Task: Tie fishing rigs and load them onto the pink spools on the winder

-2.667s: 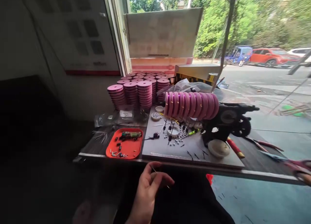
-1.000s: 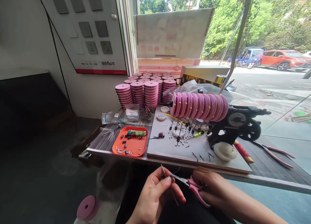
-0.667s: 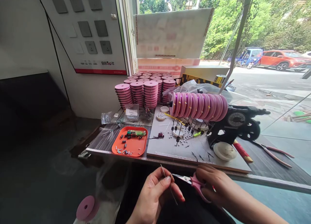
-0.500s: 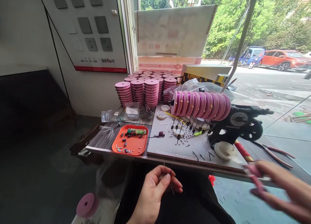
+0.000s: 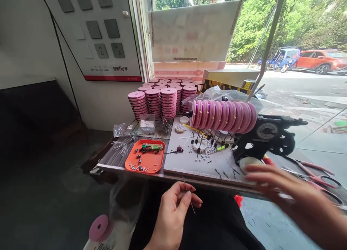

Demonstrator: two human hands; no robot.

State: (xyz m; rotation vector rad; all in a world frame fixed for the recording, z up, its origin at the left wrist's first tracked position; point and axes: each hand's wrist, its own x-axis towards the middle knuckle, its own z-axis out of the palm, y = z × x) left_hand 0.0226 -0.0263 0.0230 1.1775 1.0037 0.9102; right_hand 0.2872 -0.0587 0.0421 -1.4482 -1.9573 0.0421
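My left hand (image 5: pixel 173 210) is low in front of the table edge and pinches a thin metal needle (image 5: pixel 189 197) between thumb and fingertips. Blurred by motion, my right hand (image 5: pixel 276 183) hovers over the right part of the table edge, fingers stretched out and holding nothing. It is near a white round dish (image 5: pixel 245 161). Pink-handled scissors (image 5: pixel 321 179) lie on the table to its right.
A grey board (image 5: pixel 189 161) carries small beads and pins. Also here: an orange tray (image 5: pixel 145 159) of small parts, stacks of pink spools (image 5: pixel 162 102), a row of pink spools (image 5: pixel 223 116) on a black winder (image 5: pixel 267 136), red-handled pliers (image 5: pixel 311 166) and a loose pink spool (image 5: pixel 99 227).
My right hand brought the pink scissors to the needle, swung right, let them go on the table and now comes back left, open. My left hand kept holding the needle.
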